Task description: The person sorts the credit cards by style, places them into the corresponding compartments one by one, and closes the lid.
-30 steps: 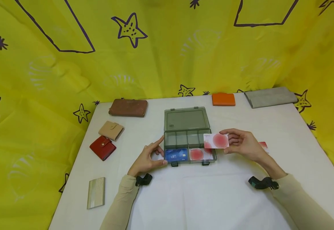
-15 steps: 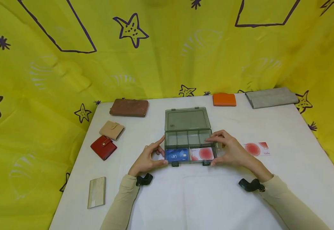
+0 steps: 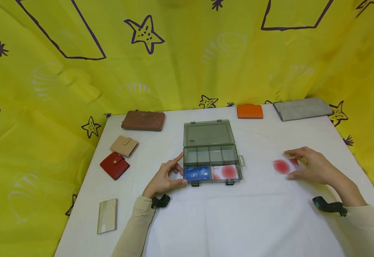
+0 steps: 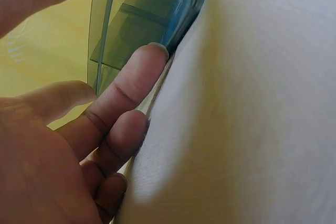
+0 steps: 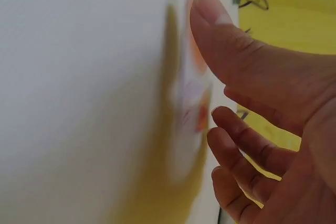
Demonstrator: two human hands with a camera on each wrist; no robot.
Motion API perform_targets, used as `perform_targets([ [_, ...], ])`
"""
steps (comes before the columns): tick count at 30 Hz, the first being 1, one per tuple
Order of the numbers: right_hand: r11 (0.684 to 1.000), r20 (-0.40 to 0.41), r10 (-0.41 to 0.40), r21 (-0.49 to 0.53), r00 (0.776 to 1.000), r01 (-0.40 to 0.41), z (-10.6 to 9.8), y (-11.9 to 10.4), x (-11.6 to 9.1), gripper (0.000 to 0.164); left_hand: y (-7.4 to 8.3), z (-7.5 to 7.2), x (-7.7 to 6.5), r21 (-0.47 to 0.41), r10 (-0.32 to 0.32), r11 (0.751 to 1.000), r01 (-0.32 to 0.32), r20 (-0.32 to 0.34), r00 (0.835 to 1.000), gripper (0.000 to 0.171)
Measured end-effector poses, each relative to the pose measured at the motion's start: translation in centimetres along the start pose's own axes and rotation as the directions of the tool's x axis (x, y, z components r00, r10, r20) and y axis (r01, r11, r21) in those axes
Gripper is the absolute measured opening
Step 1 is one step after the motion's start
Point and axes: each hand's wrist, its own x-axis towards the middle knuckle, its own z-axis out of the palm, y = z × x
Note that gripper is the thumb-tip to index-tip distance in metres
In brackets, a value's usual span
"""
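Note:
In the head view, a translucent grey-green divided plastic box (image 3: pixel 223 154) stands with its lid (image 3: pixel 209 133) folded back. Its front left compartment contains a blue VIP card (image 3: pixel 197 174); a white card with red circles (image 3: pixel 228 172) lies in the front right one. At the box's left end my left hand (image 3: pixel 165 177) rests with extended fingers and thumb touching its side and front corner. Farther right, my right hand (image 3: pixel 312 166) hovers around another white-and-red card (image 3: pixel 281 167), thumb and fingers spread apart. Its right end is partly hidden by the hand. In the right wrist view, that hand (image 5: pixel 283 108) shows an uncurled thumb beside the card.
Along the back lie a brown wallet (image 3: pixel 143 120), an orange card holder (image 3: pixel 250 111) and a grey long wallet (image 3: pixel 302 109). At left are a beige wallet (image 3: pixel 124 146), a red wallet (image 3: pixel 114 165) and a pale gold one (image 3: pixel 107 216). Yellow cloth (image 3: pixel 180 71) hangs behind the table.
My right hand carried a white-and-red card to the box's front right compartment, released it there, then moved right to the card on the table. The left hand has stayed at the box.

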Motion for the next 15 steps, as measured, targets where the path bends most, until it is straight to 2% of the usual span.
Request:
perform_targets([
  [5, 1.0, -0.015, 0.007, -0.029, 1.0, -0.008, 0.2, 1.6, -0.8, 0.075, -0.1, -0.2, -0.2, 0.001, 0.007, 1.0, -0.007, -0.009, 1.0, 0.101],
  [13, 1.0, -0.02, 0.027, -0.002, 0.999, -0.027, 0.4, 1.9, -0.7, 0.059, -0.1, -0.1, -0.2, 0.0, 0.015, 1.0, -0.015, -0.003, 1.0, 0.1],
  [15, 1.0, -0.042, 0.015, 0.012, 0.999, -0.014, 0.6, 2.0, -0.8, 0.053, -0.1, -0.1, -0.1, 0.004, 0.015, 1.0, -0.015, 0.0, 1.0, 0.1],
])
